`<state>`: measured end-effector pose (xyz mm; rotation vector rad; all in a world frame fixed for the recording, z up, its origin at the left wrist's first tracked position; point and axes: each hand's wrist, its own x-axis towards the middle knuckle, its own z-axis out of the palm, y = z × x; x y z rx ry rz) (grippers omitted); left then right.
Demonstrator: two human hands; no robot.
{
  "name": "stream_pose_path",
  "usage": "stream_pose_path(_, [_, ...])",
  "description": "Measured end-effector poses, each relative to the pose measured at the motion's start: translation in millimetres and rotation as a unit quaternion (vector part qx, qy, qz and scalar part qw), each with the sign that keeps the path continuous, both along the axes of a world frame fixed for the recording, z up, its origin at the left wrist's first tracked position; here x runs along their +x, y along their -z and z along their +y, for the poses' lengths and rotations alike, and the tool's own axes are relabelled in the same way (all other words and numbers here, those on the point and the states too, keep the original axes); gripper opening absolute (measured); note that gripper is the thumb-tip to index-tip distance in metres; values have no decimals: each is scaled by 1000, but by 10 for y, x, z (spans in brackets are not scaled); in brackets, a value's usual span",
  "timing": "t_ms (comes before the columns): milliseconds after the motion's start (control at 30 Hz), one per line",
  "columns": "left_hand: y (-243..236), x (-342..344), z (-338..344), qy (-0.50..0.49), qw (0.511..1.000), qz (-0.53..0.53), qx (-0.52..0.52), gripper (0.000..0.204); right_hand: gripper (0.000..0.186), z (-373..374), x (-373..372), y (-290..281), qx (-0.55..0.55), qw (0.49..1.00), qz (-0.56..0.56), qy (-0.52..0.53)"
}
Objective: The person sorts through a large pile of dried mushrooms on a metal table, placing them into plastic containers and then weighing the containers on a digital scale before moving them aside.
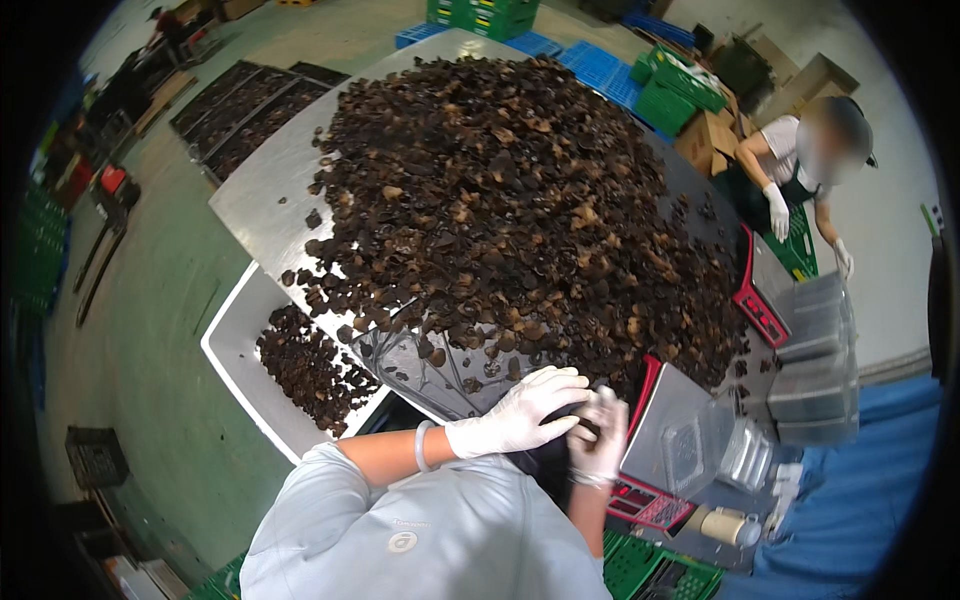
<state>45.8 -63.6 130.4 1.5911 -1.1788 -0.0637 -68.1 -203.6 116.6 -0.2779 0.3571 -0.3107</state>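
Gloved in white, my left hand (525, 412) stretches over the near edge of a metal table (262, 205), its fingers extended and thumb apart. My right hand (598, 440), also gloved and slightly blurred, curls beside its fingertips. Its fingers close on a dark piece that looks like a wood ear mushroom (586, 432), mostly hidden between the hands. A large heap of brown-black wood ear mushrooms (490, 200) covers the table ahead. Dark plastic sheeting (425, 375) lies at the near edge, with a few loose mushrooms on it.
A white bin (235, 340) holding mushrooms stands at the left. Right of my hands is a red-sided scale (645, 500) with clear trays (690, 445). Another red scale (765, 300), stacked clear containers (815, 340) and a gloved co-worker (775, 170) are farther right. A beige cup (725, 525) is nearby.
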Motion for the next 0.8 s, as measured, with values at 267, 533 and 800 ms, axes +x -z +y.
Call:
stream_pose_path(267, [412,29,482,-245,963,100,52,26,23,-1357,-1051,-474,-540,719,335,280])
stream_pose_path(533, [1100,651,1610,-565,818,42,93,32,38,-1738,-1198,-487,-737,530,368,200])
stream_pose_path(800, [1606,2046,2676,-683,695,-63,215,43,42,-392,1095,-794,-868,487,87,-36])
